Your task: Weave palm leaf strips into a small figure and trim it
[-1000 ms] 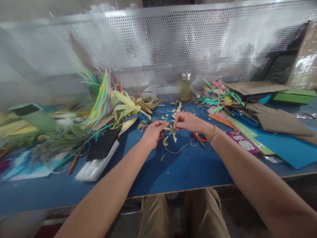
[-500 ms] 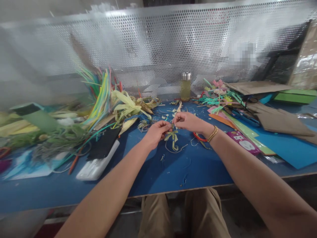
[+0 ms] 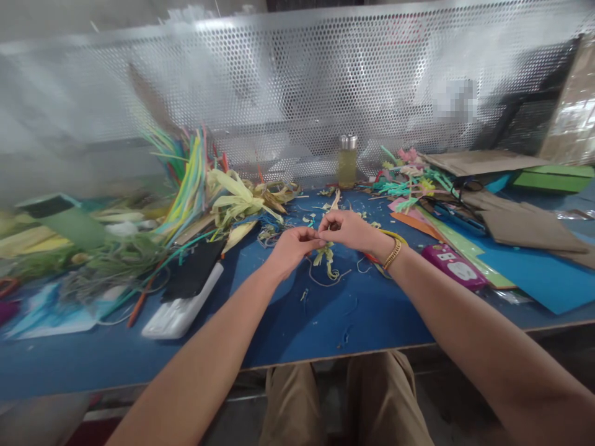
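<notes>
My left hand [image 3: 296,246] is closed in a pinch at the top of a small piece of knotted pale-green corn husk [image 3: 330,265], whose strips hang down below the fingers. Touching it from the right, my right hand [image 3: 349,230] is also pinched; whatever lies between its fingertips is too small to make out. A thin grey string [image 3: 325,284] curves over the blue table [image 3: 297,334] beneath the husk piece. Under my right wrist, partly hidden, lies a red and yellow ring-shaped thing [image 3: 393,236].
Left are corn husks [image 3: 237,197], coloured strips [image 3: 190,179], a black phone-like slab [image 3: 193,269] and a white case [image 3: 183,313]. A glass bottle [image 3: 347,164] stands behind. Right are a purple power strip [image 3: 453,266], blue paper [image 3: 543,279] and brown cardboard [image 3: 534,229].
My right hand has come down slightly to the left, and its fingertips now meet those of my left hand. The husk piece hangs in nearly the same spot, slightly more covered.
</notes>
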{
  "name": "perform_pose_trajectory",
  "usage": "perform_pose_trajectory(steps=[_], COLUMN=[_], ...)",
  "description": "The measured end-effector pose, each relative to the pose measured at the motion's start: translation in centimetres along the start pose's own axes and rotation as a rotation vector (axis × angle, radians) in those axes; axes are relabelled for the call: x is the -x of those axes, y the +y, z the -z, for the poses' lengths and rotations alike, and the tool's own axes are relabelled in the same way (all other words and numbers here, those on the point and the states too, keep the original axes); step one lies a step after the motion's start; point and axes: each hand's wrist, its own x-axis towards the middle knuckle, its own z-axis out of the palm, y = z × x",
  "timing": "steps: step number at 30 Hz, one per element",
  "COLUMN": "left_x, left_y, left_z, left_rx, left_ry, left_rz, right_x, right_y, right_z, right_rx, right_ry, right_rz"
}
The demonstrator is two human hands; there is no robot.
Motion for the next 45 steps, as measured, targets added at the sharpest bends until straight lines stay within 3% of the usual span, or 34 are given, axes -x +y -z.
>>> perform_pose_trajectory(steps=[4, 7, 13, 24, 31, 39, 45], left_x=[0.1, 0.0, -0.1, -0.1, -0.1, 0.0, -0.4], left_y=[0.0, 0.0, -0.1, -0.2, -0.3, -0.1, -0.5], left_z=[0.0, 0.2, 0.5, 0.3, 0.2, 0.3, 0.2], left_rx=[0.002, -0.001, -0.018, -0.021, -0.017, 0.065, -0.012], left_ry=[0.004, 0.011, 0.047, 0.031, 0.030, 0.031, 0.117], left_rz=[-0.004, -0.012, -0.033, -0.021, -0.002, 0.109, -0.058], right_x=[0.0, 0.0, 0.0, 0.1, 0.2, -0.1, -0.4], right_y=[-0.1, -0.1, 0.4, 0.4, -0.4, 0.8, 1.2], right_z=[0.0, 0.0, 0.2, 0.1, -0.3, -0.2, -0.4], right_rx=[-0.043, 0.065, 0.272, 0.257, 0.385, 0.228, 0.139], right_ry=[-0.044, -0.107, -0.078, -0.006, 0.038, 0.027, 0.006], right_rz=[0.054, 0.055, 0.036, 0.079, 0.039, -0.104, -0.189])
